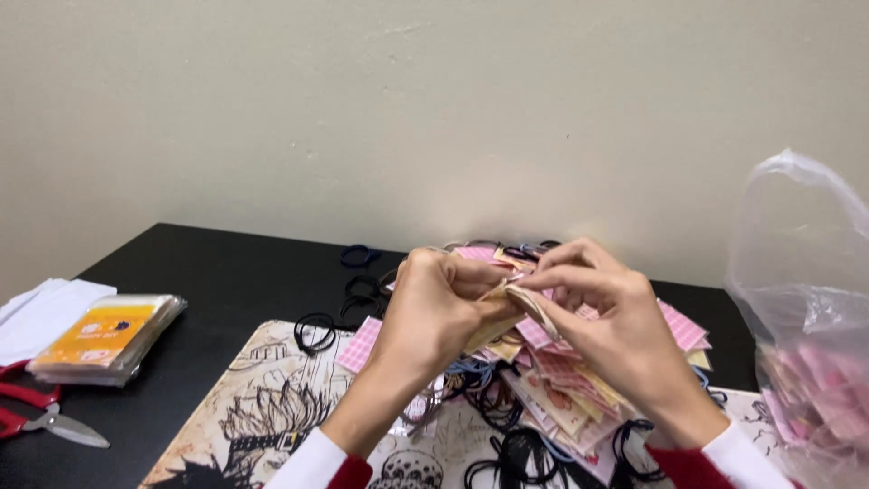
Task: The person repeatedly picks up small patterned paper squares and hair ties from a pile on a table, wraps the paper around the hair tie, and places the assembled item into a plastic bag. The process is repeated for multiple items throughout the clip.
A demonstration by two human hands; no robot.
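Note:
My left hand (433,308) and my right hand (605,319) meet above the middle of the table, both pinching a small beige hair band and card (519,297) between their fingertips. Beneath them lies a heap of small pink checked cards (561,371) with yellow ones mixed in. Several black and dark blue hair elastics (507,448) lie around and under the heap. Both wrists show white cuffs with red sleeves.
A black table (208,263) carries a printed cartoon mat (262,398). At left sit a stack of clear packets with orange cards (107,337), white paper (41,312) and red-handled scissors (36,412). A clear plastic bag with pink items (806,308) stands at right. A beige wall is behind.

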